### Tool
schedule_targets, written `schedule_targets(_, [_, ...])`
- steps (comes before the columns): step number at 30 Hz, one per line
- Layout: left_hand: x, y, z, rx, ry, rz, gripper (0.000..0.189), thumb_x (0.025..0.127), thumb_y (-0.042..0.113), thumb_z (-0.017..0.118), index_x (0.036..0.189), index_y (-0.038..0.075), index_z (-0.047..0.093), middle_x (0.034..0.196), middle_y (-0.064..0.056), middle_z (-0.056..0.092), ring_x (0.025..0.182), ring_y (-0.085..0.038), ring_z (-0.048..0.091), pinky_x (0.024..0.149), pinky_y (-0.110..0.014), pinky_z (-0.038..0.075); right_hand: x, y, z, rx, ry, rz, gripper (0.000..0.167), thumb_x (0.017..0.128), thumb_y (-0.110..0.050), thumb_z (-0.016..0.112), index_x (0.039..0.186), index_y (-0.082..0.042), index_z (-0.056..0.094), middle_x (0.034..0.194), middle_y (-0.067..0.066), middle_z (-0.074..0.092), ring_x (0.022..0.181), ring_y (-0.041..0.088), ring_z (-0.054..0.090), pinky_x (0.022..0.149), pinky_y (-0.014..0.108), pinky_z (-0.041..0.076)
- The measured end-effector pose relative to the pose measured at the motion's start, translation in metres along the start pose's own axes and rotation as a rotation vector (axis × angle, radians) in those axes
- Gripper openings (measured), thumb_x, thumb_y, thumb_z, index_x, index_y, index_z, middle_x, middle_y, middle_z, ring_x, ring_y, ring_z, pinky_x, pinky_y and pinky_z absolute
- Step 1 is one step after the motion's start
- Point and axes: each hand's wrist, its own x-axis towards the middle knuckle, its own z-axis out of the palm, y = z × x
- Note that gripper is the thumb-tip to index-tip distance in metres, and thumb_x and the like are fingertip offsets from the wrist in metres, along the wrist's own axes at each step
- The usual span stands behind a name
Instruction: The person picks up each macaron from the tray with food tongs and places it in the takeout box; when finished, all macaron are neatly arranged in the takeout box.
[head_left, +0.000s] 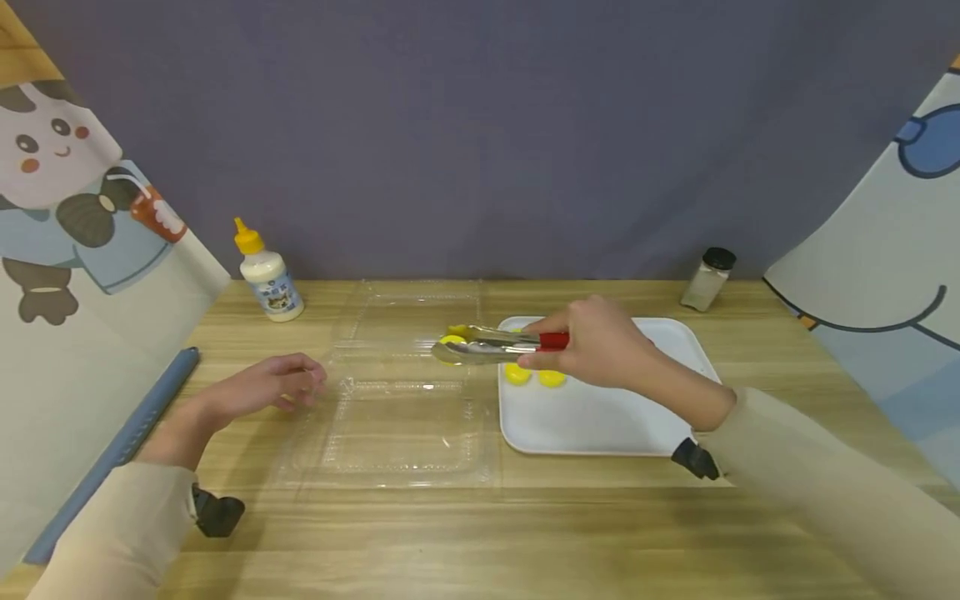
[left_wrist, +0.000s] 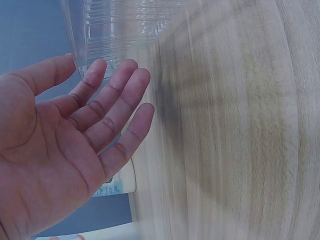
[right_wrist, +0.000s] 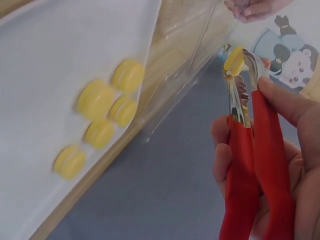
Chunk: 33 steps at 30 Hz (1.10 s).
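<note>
My right hand (head_left: 603,346) grips red-handled metal tongs (right_wrist: 240,170). Between the tongs' tips is a yellow macaron (right_wrist: 234,61), held above the right part of an opened clear plastic container (head_left: 408,479). Several more yellow macarons (right_wrist: 96,100) sit grouped in one corner of a white tray (head_left: 592,429); in the head view the tongs and right hand partly cover them. Just left of the container, my left hand (head_left: 262,386) hovers with fingers loosely bent and nothing in them. Its palm (left_wrist: 55,145) shows bare in the left wrist view.
A squeeze bottle with a yellow cap (head_left: 272,279) stands at the back left. At the back right is a small black-lidded jar (head_left: 707,282). A long blue strip (head_left: 123,450) lies along the table's left edge, and a grey curtain (head_left: 480,142) hangs behind.
</note>
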Motion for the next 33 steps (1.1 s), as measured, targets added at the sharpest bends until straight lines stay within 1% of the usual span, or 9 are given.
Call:
schedule_targets(5, [0.0,0.001,0.001,0.005,0.0,0.003,0.034,0.108,0.018,0.042,0.126,-0.01,0.05,0.12,-0.018,0.06,0.106,-0.025,0.06,0.088,-0.039,0.051,0.012,-0.016,0.011,0.032,-0.016,-0.037,0.045,0.086,-0.044,0.08,0.119,-0.013,0.077,0.045,-0.009,0.031,0.049,0.009,0.021,0.05,0.027,0.017])
schedule_targets(11, [0.0,0.002,0.001,0.004,-0.001,-0.001,0.034,0.109,0.019,0.042,0.126,-0.01,0.049,0.121,-0.018,0.06,0.107,-0.026,0.06,0.089,-0.039,0.051,0.028,-0.033,0.027,0.023,-0.024,-0.07,0.045,0.085,-0.044,0.081,0.118,-0.013,0.078,0.045,-0.012,0.025,0.05,0.007,0.018,0.051,0.026,0.019])
schedule_targets(19, [-0.001,0.003,0.001,0.009,-0.002,-0.002,0.035,0.109,0.021,0.042,0.126,-0.009,0.05,0.12,-0.017,0.06,0.108,-0.027,0.06,0.09,-0.042,0.052,0.048,-0.052,0.046,0.005,-0.081,-0.073,0.045,0.086,-0.044,0.081,0.121,-0.016,0.077,0.045,-0.011,0.022,0.049,0.006,0.015,0.048,0.024,0.017])
schedule_targets(23, [-0.001,0.004,0.001,0.013,-0.004,-0.011,0.035,0.109,0.021,0.043,0.127,-0.008,0.05,0.123,-0.018,0.059,0.111,-0.03,0.061,0.093,-0.045,0.051,0.055,-0.06,0.054,-0.012,-0.104,-0.074,0.043,0.087,-0.045,0.08,0.121,-0.018,0.077,0.045,-0.009,0.03,0.051,0.008,0.022,0.048,0.024,0.018])
schedule_targets(27, [-0.001,0.005,0.002,0.016,-0.01,-0.021,0.035,0.109,0.021,0.042,0.127,-0.009,0.048,0.125,-0.02,0.058,0.114,-0.034,0.061,0.095,-0.049,0.05,0.062,-0.069,0.061,-0.057,-0.12,-0.086,0.042,0.087,-0.045,0.08,0.12,-0.02,0.077,0.05,-0.009,0.04,0.06,0.01,0.037,0.05,0.024,0.022])
schedule_targets(29, [-0.001,0.005,0.002,0.015,-0.011,-0.023,0.035,0.109,0.02,0.041,0.128,-0.009,0.048,0.125,-0.02,0.058,0.115,-0.034,0.061,0.095,-0.049,0.05,0.065,-0.073,0.065,-0.08,-0.125,-0.095,0.041,0.087,-0.045,0.08,0.119,-0.02,0.078,0.052,-0.009,0.041,0.065,0.011,0.043,0.051,0.025,0.024])
schedule_targets(33, [-0.002,0.004,0.001,0.016,-0.013,-0.012,0.035,0.109,0.019,0.04,0.127,-0.009,0.048,0.124,-0.019,0.059,0.113,-0.033,0.061,0.094,-0.049,0.051,0.07,-0.079,0.073,-0.121,-0.125,-0.104,0.035,0.087,-0.046,0.08,0.112,-0.021,0.08,0.052,-0.011,0.042,0.069,0.013,0.052,0.052,0.025,0.03])
